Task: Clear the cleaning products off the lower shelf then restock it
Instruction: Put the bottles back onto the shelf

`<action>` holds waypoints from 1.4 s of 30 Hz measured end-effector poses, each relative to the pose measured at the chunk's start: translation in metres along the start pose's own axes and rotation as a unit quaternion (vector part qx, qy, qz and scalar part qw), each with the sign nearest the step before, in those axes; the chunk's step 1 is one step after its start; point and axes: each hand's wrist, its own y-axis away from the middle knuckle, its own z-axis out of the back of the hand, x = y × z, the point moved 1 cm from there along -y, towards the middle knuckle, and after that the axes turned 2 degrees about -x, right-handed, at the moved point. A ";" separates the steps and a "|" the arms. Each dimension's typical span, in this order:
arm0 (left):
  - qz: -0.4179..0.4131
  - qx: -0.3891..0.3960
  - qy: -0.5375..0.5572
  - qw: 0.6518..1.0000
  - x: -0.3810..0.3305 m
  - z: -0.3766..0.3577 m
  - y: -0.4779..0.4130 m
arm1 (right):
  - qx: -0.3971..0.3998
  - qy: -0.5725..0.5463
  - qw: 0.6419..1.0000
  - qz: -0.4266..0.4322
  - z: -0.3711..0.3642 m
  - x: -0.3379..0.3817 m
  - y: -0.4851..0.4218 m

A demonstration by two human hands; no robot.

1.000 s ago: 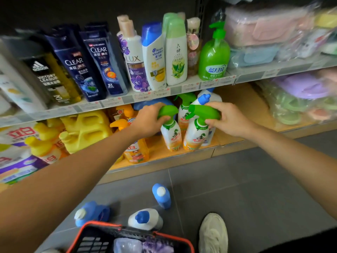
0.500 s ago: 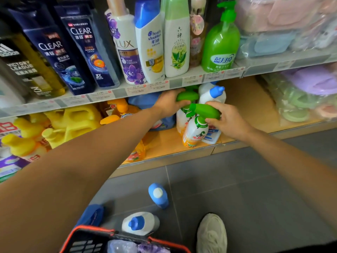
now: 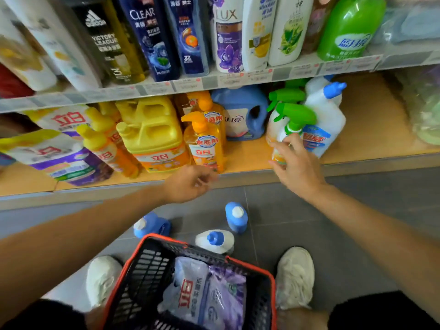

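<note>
On the lower wooden shelf stand two spray bottles with green triggers, white bottles with blue caps, a blue detergent jug, orange pump bottles, a yellow jug and refill bags. My right hand hovers just in front of the front spray bottle with relaxed, spread fingers and holds nothing. My left hand hangs below the shelf edge in front of the orange pump bottles, fingers loosely curled, empty.
Three blue and white bottles stand on the grey floor in front of the shelf. A red and black basket with refill pouches sits between my shoes. Shampoo bottles fill the upper shelf.
Both hands have let go of the green spray bottles and drawn back from the shelf toward me. The bottles now stand on the shelf beside the white bottles.
</note>
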 end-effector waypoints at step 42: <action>-0.059 -0.056 -0.410 0.909 -0.073 0.055 -0.138 | 0.109 -0.007 0.982 -0.153 -0.014 0.010 -0.081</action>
